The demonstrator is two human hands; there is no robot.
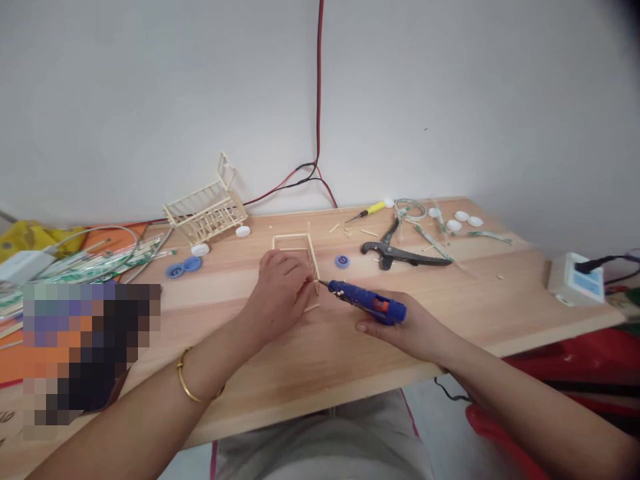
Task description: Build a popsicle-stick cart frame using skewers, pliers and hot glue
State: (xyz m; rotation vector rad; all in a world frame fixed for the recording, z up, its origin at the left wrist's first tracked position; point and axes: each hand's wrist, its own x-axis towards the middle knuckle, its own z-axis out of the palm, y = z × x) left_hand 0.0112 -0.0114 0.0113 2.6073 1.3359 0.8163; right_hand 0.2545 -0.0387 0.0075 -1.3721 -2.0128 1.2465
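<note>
My right hand (400, 327) is wrapped round a blue glue gun (360, 300), whose nozzle points left at the corner of a small frame of thin wooden sticks (293, 237). My left hand (280, 283) is closed on the near side of that stick frame and covers part of it. Just below the fingers lies a loose stick (312, 308). Whether the nozzle touches the wood I cannot tell. Further back on the left stands a finished-looking cart of sticks (207, 210), tilted, with white bottle caps (200, 249) at its base.
Blue caps (183, 267) and another blue cap (342, 261) lie on the wooden table (240, 387). Black pliers (400, 255), a yellow screwdriver (370, 211) and white caps (461, 217) are at the back right. A white power box (575, 280) sits right; packaged sticks (115, 260) lie left.
</note>
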